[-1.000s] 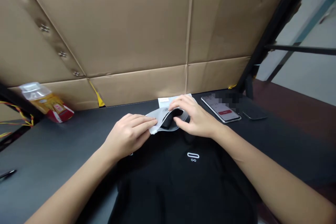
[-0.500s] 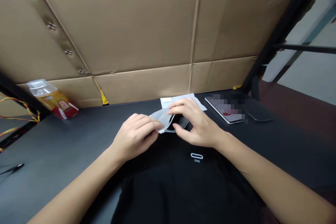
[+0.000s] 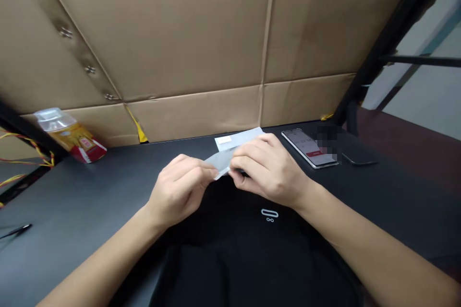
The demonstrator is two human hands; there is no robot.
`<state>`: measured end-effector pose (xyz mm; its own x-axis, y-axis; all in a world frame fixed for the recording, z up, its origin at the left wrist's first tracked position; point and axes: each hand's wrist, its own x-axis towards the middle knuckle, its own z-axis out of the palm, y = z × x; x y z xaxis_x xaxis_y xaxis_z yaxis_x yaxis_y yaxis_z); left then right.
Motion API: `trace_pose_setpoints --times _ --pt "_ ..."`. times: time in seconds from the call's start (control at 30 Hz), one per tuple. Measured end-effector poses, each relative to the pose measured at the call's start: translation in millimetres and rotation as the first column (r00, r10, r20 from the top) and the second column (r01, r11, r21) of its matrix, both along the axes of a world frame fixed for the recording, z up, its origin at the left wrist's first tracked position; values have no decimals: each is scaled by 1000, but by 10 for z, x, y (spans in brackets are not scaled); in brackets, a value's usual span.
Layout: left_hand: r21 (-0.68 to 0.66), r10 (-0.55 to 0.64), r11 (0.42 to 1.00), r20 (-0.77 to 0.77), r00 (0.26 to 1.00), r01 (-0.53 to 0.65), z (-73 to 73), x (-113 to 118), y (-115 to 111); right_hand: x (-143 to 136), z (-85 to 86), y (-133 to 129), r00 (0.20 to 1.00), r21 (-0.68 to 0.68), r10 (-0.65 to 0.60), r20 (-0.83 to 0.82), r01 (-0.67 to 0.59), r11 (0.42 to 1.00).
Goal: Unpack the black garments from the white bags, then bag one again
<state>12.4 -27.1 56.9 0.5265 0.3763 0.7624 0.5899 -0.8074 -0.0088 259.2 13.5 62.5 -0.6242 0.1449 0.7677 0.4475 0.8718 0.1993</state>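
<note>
Between my hands is a small whitish, translucent plastic bag (image 3: 221, 159), held just above the dark tabletop near its middle. My left hand (image 3: 183, 187) pinches the bag's near left corner between thumb and fingers. My right hand (image 3: 264, 168) is closed on the bag's right part, thumb and fingertips pressed together at its edge. The bag's mouth looks flat between the two grips. My right fingers cover much of it, so its contents cannot be made out. Behind it lies a flat pale sheet or bag (image 3: 237, 137) with a small white label, partly hidden by my right hand.
A phone (image 3: 308, 148) with a lit screen lies right of my hands, beside a dark flat object (image 3: 360, 156). At the back left a clear-topped jar (image 3: 72, 135) leans tilted. A black pen (image 3: 18, 231) lies far left. Cardboard (image 3: 194, 33) walls the table's back edge.
The bag's mouth, spread wide before, has been drawn flat. My right thumb has closed up against the fingers on its edge. My left hand keeps its pinch, slightly farther left.
</note>
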Motion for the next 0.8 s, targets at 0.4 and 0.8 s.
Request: trace_pose_setpoints --times 0.4,0.8 --pt "-70 265 964 180 947 -257 188 -156 12 205 37 221 993 -72 -107 -59 102 992" --pt "-5 333 942 -96 938 -335 112 -182 128 255 -175 416 1000 -388 25 -11 -27 921"
